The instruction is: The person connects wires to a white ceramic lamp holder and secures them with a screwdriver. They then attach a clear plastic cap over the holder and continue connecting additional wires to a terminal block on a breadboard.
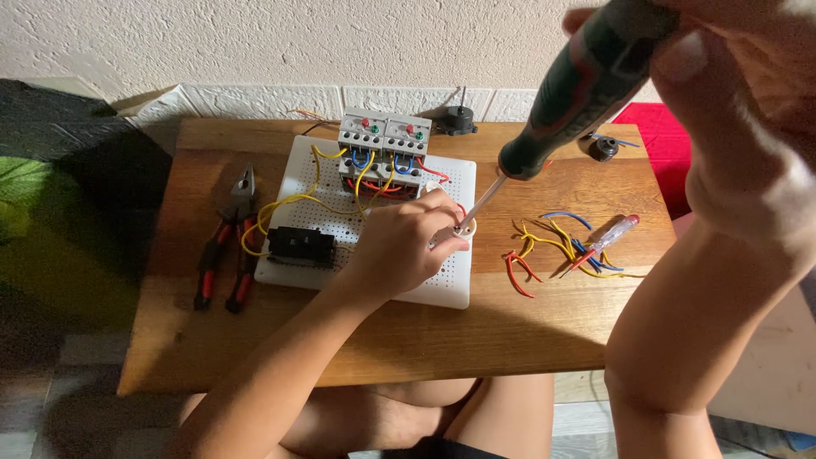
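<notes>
My right hand (731, 76) grips a screwdriver (578, 93) with a dark green and red handle, close to the camera. Its metal shaft slants down left to a small white round part (465, 227) on the white perforated board (450, 285). My left hand (399, 242) rests on the board and holds that white part between its fingers. Behind my left hand stand two grey contactor blocks (384, 144) wired with yellow, blue and red wires. A black box-shaped component (299, 245) sits on the board's left side.
The board lies on a small wooden table (255, 340) against a white wall. Red-handled pliers (225, 246) lie left of the board. Loose coloured wire pieces (544, 251) and a tester screwdriver (608, 238) lie to the right. A black round part (603, 150) and a small fan-like part (457, 121) sit at the back.
</notes>
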